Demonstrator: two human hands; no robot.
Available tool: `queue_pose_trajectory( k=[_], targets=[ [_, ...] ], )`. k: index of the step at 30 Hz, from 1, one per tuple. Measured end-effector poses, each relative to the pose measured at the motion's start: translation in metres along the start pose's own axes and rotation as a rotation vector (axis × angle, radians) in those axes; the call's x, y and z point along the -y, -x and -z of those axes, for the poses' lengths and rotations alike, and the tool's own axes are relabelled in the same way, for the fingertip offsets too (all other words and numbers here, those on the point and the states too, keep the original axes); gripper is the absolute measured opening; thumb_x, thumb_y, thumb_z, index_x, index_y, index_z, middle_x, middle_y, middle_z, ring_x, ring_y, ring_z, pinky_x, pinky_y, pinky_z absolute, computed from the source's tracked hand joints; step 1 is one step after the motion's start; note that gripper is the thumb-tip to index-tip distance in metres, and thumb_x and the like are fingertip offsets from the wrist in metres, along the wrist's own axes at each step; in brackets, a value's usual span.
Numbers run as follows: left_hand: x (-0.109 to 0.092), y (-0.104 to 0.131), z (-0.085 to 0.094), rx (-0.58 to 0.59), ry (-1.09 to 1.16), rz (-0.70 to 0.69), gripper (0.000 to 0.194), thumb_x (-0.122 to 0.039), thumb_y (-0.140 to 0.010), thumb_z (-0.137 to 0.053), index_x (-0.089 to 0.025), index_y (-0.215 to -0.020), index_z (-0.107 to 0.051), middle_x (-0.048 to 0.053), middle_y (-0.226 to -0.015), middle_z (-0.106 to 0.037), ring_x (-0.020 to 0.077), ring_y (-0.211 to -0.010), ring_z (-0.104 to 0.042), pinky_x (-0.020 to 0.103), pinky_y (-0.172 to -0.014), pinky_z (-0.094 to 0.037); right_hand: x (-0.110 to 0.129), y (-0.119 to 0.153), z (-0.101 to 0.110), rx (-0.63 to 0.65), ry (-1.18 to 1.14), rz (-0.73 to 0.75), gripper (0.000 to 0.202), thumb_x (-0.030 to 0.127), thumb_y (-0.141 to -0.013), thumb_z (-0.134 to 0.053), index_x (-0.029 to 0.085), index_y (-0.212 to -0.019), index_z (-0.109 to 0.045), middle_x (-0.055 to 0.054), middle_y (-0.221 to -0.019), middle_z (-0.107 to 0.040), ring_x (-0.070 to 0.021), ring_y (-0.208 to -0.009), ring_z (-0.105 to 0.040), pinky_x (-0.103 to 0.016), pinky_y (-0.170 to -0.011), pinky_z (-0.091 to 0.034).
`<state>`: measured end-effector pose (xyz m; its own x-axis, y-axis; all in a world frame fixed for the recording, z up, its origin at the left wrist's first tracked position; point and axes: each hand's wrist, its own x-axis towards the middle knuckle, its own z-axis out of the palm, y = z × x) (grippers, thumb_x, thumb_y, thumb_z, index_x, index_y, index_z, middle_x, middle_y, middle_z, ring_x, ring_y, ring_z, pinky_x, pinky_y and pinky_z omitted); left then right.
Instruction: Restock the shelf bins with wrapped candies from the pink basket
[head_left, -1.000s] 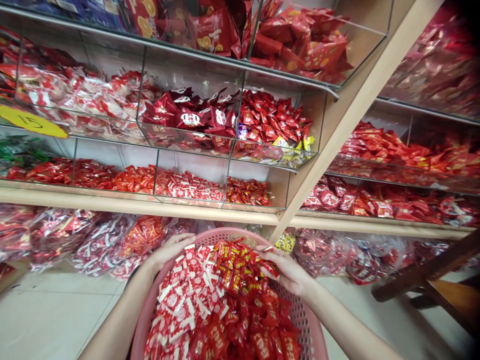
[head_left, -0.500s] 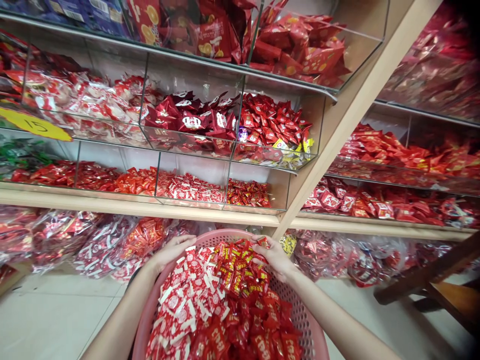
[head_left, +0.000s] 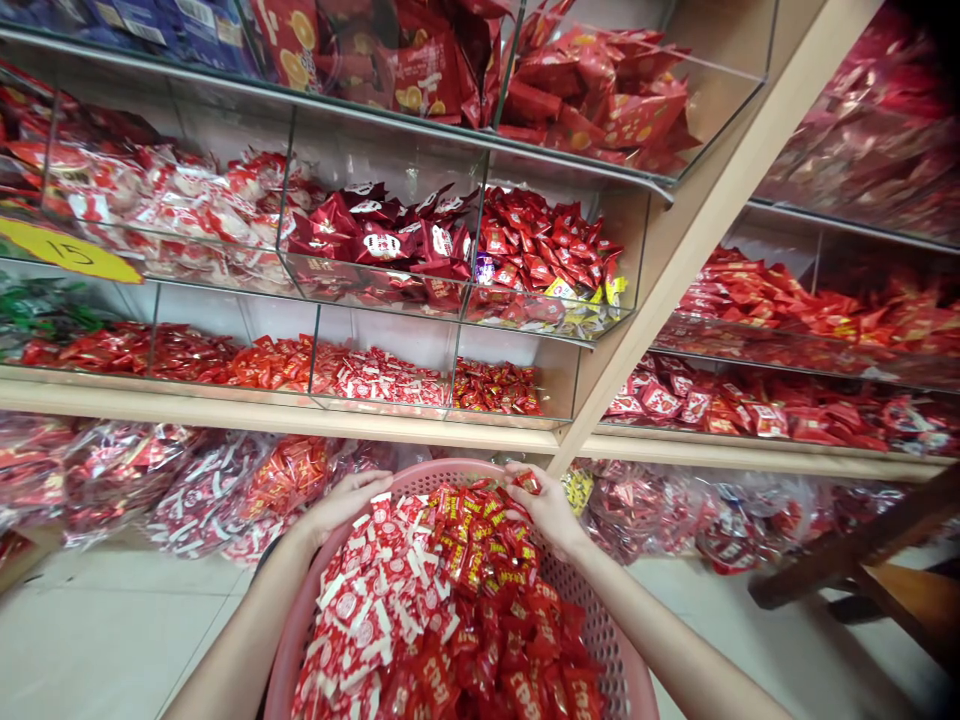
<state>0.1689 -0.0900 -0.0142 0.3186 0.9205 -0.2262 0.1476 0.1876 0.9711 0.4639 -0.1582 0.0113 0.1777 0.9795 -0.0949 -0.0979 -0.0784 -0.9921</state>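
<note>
A pink plastic basket (head_left: 279, 655) with a perforated wall is in front of me, low at the middle. It is full of wrapped candies: red-and-white ones (head_left: 367, 610) on the left, red-and-yellow ones (head_left: 484, 535) at the far right, larger red packets (head_left: 487, 650) nearest me. My left hand (head_left: 349, 502) is closed over the far left rim, its fingertips partly hidden. At the far right rim my right hand (head_left: 553, 512) grips the basket, thumb side inward. A small red candy (head_left: 528, 482) shows between its thumb and fingers.
Beyond the basket stands a wooden shelf (head_left: 450, 428) with clear bins of red candies (head_left: 499, 388). Bagged candies (head_left: 202, 490) lie below it on the tiled floor (head_left: 112, 620). A yellow tag (head_left: 71, 252) hangs at left; a wooden stool (head_left: 847, 540) is at right.
My right hand's fingers have shifted slightly at the rim, around the small red candy. The basket and my left hand stay where they were.
</note>
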Motion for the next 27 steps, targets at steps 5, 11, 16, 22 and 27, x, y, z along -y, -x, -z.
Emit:
queue_pose_trajectory(
  k=[5, 11, 16, 22, 27],
  targets=[
    [-0.001, 0.000, 0.000, 0.009, -0.011, 0.008, 0.047, -0.049, -0.066, -0.062, -0.018, -0.101, -0.064, 0.006, -0.105, -0.066, 0.0248, -0.102, -0.057, 0.030, -0.089, -0.043, 0.010, 0.008, 0.000, -0.061, -0.184, -0.093, 0.032, 0.026, -0.057, -0.073, 0.020, -0.085, -0.057, 0.001, -0.083, -0.060, -0.0140, -0.081, -0.060, -0.025, -0.064, -0.055],
    [-0.001, 0.001, -0.002, 0.025, 0.020, 0.045, 0.050, -0.050, -0.066, -0.062, -0.017, -0.103, -0.061, 0.007, -0.098, -0.069, 0.0242, -0.094, -0.062, 0.030, -0.082, -0.047, 0.012, 0.019, -0.001, -0.023, -0.328, -0.181, 0.031, 0.017, -0.056, -0.073, 0.020, -0.082, -0.057, -0.001, -0.089, -0.062, -0.0173, -0.091, -0.060, -0.027, -0.069, -0.054],
    [-0.002, 0.002, -0.002, 0.004, -0.003, 0.028, 0.050, -0.051, -0.065, -0.062, -0.017, -0.102, -0.062, 0.007, -0.099, -0.068, 0.0248, -0.095, -0.061, 0.030, -0.082, -0.046, 0.008, 0.013, -0.002, -0.015, -0.304, -0.167, 0.028, 0.013, -0.056, -0.069, 0.020, -0.081, -0.059, -0.001, -0.094, -0.061, -0.0190, -0.099, -0.057, -0.026, -0.067, -0.054],
    [-0.002, 0.001, -0.002, 0.014, -0.012, 0.014, 0.050, -0.050, -0.066, -0.061, -0.017, -0.103, -0.062, 0.007, -0.101, -0.068, 0.0253, -0.100, -0.059, 0.031, -0.085, -0.045, 0.006, 0.000, -0.016, 0.011, -0.255, -0.166, 0.027, 0.015, -0.059, -0.067, 0.020, -0.083, -0.057, -0.002, -0.095, -0.060, -0.0208, -0.098, -0.057, -0.029, -0.063, -0.056],
    [-0.002, 0.003, -0.002, 0.008, 0.000, 0.020, 0.052, -0.051, -0.065, -0.061, -0.017, -0.104, -0.062, 0.007, -0.102, -0.067, 0.0254, -0.099, -0.059, 0.031, -0.085, -0.045, 0.005, -0.010, -0.028, 0.001, -0.252, -0.154, 0.025, 0.016, -0.062, -0.065, 0.020, -0.085, -0.056, -0.002, -0.089, -0.061, -0.0189, -0.093, -0.059, -0.027, -0.059, -0.056]
  ],
)
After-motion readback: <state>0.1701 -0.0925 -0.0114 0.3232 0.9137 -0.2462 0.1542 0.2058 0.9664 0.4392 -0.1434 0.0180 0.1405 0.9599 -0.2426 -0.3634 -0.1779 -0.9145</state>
